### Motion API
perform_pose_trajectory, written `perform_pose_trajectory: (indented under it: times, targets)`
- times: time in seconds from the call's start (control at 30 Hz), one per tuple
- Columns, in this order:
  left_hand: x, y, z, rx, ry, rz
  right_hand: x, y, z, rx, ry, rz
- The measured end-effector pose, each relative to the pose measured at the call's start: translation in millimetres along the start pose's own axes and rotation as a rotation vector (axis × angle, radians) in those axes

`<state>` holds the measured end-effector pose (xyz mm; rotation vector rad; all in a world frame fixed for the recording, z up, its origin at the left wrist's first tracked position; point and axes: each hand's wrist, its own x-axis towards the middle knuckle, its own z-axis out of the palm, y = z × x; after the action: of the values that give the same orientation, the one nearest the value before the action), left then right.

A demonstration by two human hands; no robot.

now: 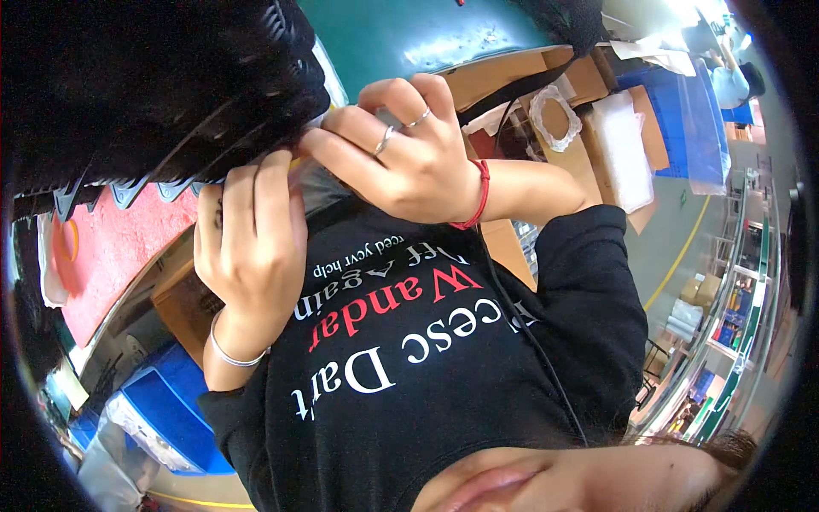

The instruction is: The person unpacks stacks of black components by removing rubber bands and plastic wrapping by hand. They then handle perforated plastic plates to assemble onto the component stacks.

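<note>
A large black ribbed plastic part point(171, 94) fills the upper left, close to the camera. My left hand point(247, 243), with a silver bangle at the wrist, grips its lower edge from below. My right hand point(401, 162), wearing two rings and a red string bracelet, pinches the same edge just to the right, its fingertips touching the left hand's. A bit of clear film point(317, 183) shows between the hands. Below them is my black printed T-shirt point(444, 367), with a thin black cable running down it.
A red mat point(111, 247) lies on a bench at left, with blue bins point(171, 410) below. Open cardboard boxes point(580, 128), white foam sheets point(623, 145) and a blue crate point(674, 119) stand at upper right. Shelving point(734, 316) lines the right side. Another person point(729, 81) sits far off.
</note>
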<state>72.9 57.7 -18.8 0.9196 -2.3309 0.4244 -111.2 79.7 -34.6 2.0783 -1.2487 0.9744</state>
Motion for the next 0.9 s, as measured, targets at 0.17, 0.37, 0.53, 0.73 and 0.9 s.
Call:
perform_pose_trajectory:
  times: [0.17, 0.37, 0.53, 0.73, 0.9]
  targets:
    - [1.6, 8.6, 5.3, -0.018, -0.002, -0.035, -2.3, 5.8, 6.2, 0.082, 0.021, -0.051]
    - [1.3, 6.2, 9.7, -0.059, 0.142, 0.007, 0.4, 6.9, 0.1, 0.206, 0.049, -0.088]
    - [4.9, -0.6, 3.0, -0.069, 0.033, 0.068, 3.1, 5.5, -0.6, 0.231, 0.043, -0.056]
    - [8.3, -0.7, 1.9, -0.101, 0.036, 0.066, 12.2, 10.8, -3.8, 0.2, -0.012, -0.107]
    - [11.5, 3.2, -2.4, -0.038, 0.016, 0.039, 17.7, 6.9, -4.4, 0.16, -0.041, -0.117]
